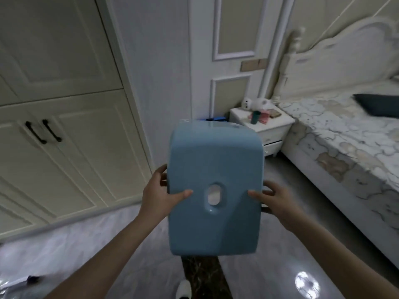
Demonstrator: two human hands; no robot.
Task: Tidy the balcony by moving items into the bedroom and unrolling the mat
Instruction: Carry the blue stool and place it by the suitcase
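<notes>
Two hands around blue stool [216,182]

One head-worn view looks forward and down, close, slightly blurred, perhaps tilted.

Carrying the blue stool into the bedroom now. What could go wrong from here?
1. Both hands, left hand and right hand, hold the blue stool only at its smooth side edges, so it may slip.
2. The stool hides the floor ahead, and the nightstand stands close behind it: a bump is possible.
3. The floor looks glossy and may be slippery.
</notes>
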